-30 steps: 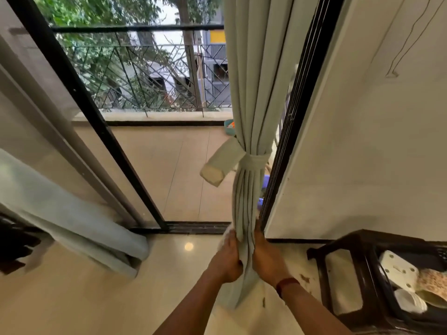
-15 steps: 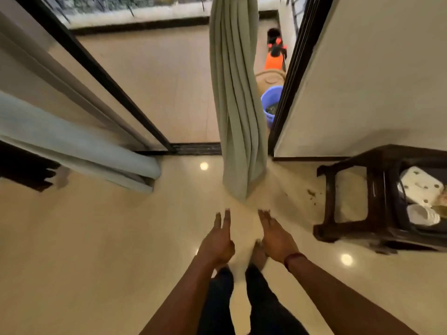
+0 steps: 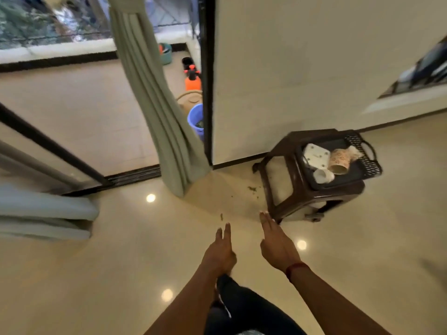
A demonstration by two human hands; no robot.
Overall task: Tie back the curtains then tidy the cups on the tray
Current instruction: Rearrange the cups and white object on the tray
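Both hands empty: left hand (image 3: 221, 250) & right hand (image 3: 278, 245) are held out flat over the floor (image 3: 121, 274), fingers straight, nothing in either.

The curtain (image 3: 157, 105) by the door frame (image 3: 206, 81) hangs bunched in a narrow column. Its tie would be at the very top of view, too blurred to confirm. A second curtain (image 3: 43, 213) lies bunched at far left, no tie visible. So the curtain part is prob. done, and the cups are not started.

The tray (image 3: 365, 151) sits on the stool (image 3: 314, 199) near the wall (image 3: 290, 68). In it a flowered cup (image 3: 339, 160) & a white cup (image 3: 323, 176) both lie on their sides, beside a white square thing (image 3: 315, 155).

Room: bare floor betw. hands & stool, so approach from the front looks easy. The wall is close behind. The tray seems to overhang the stool's right edge, so don't shove it. Crumbs (image 3: 252, 189) by the stool leg.
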